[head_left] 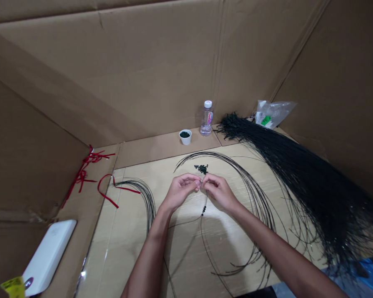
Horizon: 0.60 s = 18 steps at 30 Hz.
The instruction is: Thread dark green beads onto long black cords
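My left hand (180,189) and my right hand (219,190) meet over the middle of the cardboard work surface (133,244), fingertips pinched together on a thin black cord (201,231). A few dark beads (203,210) hang on that cord just below my fingers. A small heap of loose dark beads (201,168) lies right behind my hands. Curved black cords (261,198) arc around my right forearm, and another bunch of black cords (147,196) lies by my left wrist.
A big bundle of black cords (301,174) fills the right side. At the back stand a white cup of beads (185,136), a water bottle (207,118) and a plastic bag (272,112). Red ribbons (90,174) lie left; a white power bank (48,256) sits near left. Cardboard walls surround everything.
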Each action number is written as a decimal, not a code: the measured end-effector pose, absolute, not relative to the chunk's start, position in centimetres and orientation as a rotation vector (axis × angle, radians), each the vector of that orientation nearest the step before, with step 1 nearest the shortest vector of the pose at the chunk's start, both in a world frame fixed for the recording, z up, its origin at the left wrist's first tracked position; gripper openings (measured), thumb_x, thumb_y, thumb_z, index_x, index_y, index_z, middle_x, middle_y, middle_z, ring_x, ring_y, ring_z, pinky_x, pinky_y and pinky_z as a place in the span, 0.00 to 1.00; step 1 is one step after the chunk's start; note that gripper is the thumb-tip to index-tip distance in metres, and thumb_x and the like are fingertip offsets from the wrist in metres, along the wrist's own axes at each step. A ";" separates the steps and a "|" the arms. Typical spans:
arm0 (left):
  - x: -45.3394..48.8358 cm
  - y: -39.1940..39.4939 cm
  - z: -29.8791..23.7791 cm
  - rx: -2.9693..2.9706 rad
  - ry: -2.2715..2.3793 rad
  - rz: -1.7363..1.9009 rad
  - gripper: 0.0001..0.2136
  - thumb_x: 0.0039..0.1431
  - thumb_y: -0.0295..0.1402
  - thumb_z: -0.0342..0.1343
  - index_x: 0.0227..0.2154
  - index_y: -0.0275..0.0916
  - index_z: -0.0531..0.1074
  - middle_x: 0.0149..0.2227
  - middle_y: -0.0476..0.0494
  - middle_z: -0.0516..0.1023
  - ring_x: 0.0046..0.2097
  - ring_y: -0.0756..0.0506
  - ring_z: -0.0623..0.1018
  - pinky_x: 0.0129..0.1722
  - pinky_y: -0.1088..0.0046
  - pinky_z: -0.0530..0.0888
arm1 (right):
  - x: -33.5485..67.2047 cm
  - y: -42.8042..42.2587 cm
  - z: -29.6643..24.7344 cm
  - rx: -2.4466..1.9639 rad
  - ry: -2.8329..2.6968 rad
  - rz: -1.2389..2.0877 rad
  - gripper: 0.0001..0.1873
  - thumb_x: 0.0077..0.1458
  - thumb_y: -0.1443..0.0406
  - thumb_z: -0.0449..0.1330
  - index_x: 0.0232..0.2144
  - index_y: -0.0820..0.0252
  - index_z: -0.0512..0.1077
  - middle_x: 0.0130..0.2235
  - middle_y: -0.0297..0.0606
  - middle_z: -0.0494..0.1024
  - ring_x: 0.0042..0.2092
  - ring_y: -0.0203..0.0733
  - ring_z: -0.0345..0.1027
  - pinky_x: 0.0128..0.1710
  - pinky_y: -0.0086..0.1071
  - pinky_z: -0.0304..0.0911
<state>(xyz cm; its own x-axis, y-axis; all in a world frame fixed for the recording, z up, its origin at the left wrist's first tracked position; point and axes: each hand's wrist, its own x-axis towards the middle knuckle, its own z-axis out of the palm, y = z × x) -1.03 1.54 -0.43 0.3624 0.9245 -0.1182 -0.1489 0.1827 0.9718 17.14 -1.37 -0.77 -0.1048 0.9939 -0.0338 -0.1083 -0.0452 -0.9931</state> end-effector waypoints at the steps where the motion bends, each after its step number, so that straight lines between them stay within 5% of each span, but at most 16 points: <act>1: -1.0 1.5 -0.4 1.118 0.886 0.913 0.15 0.55 0.41 0.75 0.38 0.35 0.84 0.32 0.42 0.83 0.34 0.48 0.79 0.39 0.71 0.75 | 17.1 -1.4 -0.8 -1.108 -1.174 1.365 0.05 0.53 0.65 0.62 0.25 0.56 0.73 0.19 0.24 0.58 0.22 0.33 0.46 0.24 0.31 0.42; 18: -0.9 1.5 -0.3 1.099 0.902 0.929 0.15 0.52 0.41 0.76 0.37 0.35 0.85 0.32 0.42 0.83 0.34 0.48 0.79 0.38 0.71 0.75 | 17.1 -1.5 -0.4 -1.094 -1.221 1.374 0.05 0.53 0.65 0.62 0.26 0.57 0.73 0.20 0.25 0.61 0.23 0.33 0.46 0.24 0.30 0.42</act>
